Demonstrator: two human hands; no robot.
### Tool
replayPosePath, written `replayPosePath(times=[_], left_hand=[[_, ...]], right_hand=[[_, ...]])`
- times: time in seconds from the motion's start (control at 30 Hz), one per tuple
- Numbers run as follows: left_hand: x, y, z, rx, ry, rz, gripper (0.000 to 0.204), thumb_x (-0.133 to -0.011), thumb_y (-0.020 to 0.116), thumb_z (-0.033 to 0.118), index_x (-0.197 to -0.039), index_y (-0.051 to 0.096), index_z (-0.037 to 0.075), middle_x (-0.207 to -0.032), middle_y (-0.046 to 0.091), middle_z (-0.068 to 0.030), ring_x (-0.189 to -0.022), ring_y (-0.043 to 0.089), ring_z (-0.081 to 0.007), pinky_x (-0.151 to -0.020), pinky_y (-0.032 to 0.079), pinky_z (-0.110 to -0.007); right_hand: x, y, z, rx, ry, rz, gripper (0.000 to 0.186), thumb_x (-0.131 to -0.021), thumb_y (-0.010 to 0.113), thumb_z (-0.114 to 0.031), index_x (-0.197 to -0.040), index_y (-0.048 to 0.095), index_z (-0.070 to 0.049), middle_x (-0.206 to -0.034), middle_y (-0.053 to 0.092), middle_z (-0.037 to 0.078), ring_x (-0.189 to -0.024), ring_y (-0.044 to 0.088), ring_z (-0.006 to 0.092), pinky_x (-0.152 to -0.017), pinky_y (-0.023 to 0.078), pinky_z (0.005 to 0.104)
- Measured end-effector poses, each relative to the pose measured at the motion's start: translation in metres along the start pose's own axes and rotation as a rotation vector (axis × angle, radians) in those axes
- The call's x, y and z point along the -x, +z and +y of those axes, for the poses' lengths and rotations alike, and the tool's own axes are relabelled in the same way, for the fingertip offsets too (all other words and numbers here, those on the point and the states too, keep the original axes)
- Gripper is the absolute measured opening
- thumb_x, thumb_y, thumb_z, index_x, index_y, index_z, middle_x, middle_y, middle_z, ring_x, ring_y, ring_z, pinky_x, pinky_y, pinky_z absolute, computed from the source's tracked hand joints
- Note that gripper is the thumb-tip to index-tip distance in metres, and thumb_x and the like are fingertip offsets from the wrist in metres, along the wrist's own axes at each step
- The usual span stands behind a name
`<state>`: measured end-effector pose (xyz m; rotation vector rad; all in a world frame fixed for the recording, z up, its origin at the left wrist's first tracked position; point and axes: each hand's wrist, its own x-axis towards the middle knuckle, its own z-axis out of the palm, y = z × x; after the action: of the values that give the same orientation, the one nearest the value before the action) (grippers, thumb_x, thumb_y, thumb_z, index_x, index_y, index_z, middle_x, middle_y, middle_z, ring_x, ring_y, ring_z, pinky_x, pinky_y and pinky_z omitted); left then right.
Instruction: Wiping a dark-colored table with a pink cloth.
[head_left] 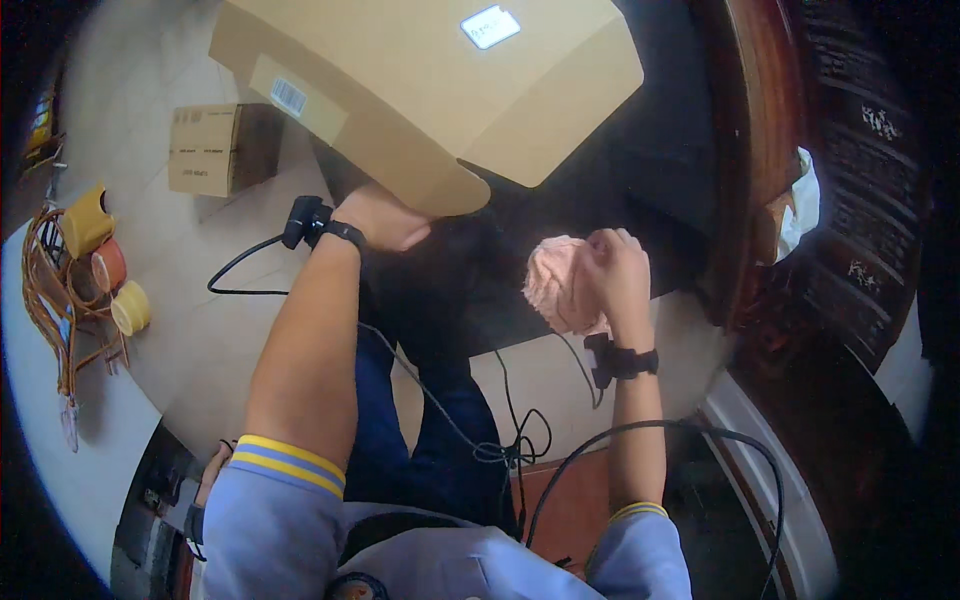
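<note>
A large open cardboard box (400, 100) with a barcode label and a white sticker fills the upper middle, tilted. My left hand (385, 218) is at its near lower flap; the fingers go behind the cardboard and are hidden, with the thumb side showing below the edge. To the right, my right hand (622, 275) is closed around a bunched, fluffy pink cloth (558, 283), holding it over the dark area beside the box. Each wrist wears a black strap with a small device and a cable.
A smaller closed carton (205, 150) stands on the tiled floor at left. A wicker rack (50, 300) with yellow and orange containers is farther left. Dark wooden furniture (765, 150) with a white bag (800, 205) lines the right. Tangled black cables (510, 452) hang before my legs. Another person's hand (212, 474) shows at lower left.
</note>
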<state>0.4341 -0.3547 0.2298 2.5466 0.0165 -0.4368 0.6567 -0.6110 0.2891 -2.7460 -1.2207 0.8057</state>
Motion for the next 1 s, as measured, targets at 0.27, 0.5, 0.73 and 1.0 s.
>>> replayPosePath(times=[0.27, 0.5, 0.73, 1.0], left_hand=[[-0.005, -0.006, 0.004, -0.051, -0.012, -0.071, 0.025, -0.082, 0.054, 0.024, -0.101, 0.064, 0.011, -0.094, 0.066, -0.0129, -0.090, 0.064, -0.0336, -0.078, 0.054, -0.044], [0.000, 0.000, -0.001, -0.034, -0.066, -0.032, 0.025, -0.082, 0.054, 0.024, -0.100, 0.065, 0.010, -0.094, 0.067, -0.0126, -0.087, 0.065, -0.0333, -0.077, 0.054, -0.044], [-0.001, -0.004, 0.000, -0.157, -0.057, -0.167, 0.032, -0.083, 0.053, 0.027, -0.111, 0.062, 0.013, -0.103, 0.065, -0.0114, -0.094, 0.064, -0.0328, -0.083, 0.053, -0.045], [0.001, -0.012, 0.002, -0.090, -0.146, -0.268, 0.036, -0.083, 0.054, 0.028, -0.116, 0.061, 0.016, -0.108, 0.064, -0.0110, -0.101, 0.062, -0.0319, -0.088, 0.050, -0.046]], right_hand=[[0.017, -0.025, 0.000, -0.305, 0.190, 0.048, 0.015, -0.092, 0.056, -0.015, -0.100, 0.052, -0.003, -0.092, 0.061, 0.017, -0.088, 0.055, 0.0366, -0.077, 0.043, 0.0440], [0.029, -0.086, -0.002, -0.698, 0.128, 0.804, 0.022, -0.098, 0.055, -0.021, -0.103, 0.046, -0.002, -0.087, 0.050, 0.001, -0.076, 0.047, 0.0096, -0.066, 0.041, 0.0243], [0.017, -0.050, 0.030, -0.467, 0.275, 0.493, 0.026, -0.095, 0.058, -0.020, -0.112, 0.050, -0.002, -0.082, 0.063, 0.011, -0.072, 0.059, 0.0134, -0.065, 0.046, 0.0256], [0.039, -0.036, 0.024, 0.010, 0.150, 0.468, 0.021, -0.086, 0.068, -0.026, -0.078, 0.070, -0.007, -0.066, 0.064, 0.006, -0.070, 0.064, 0.0232, -0.068, 0.047, 0.0352]])
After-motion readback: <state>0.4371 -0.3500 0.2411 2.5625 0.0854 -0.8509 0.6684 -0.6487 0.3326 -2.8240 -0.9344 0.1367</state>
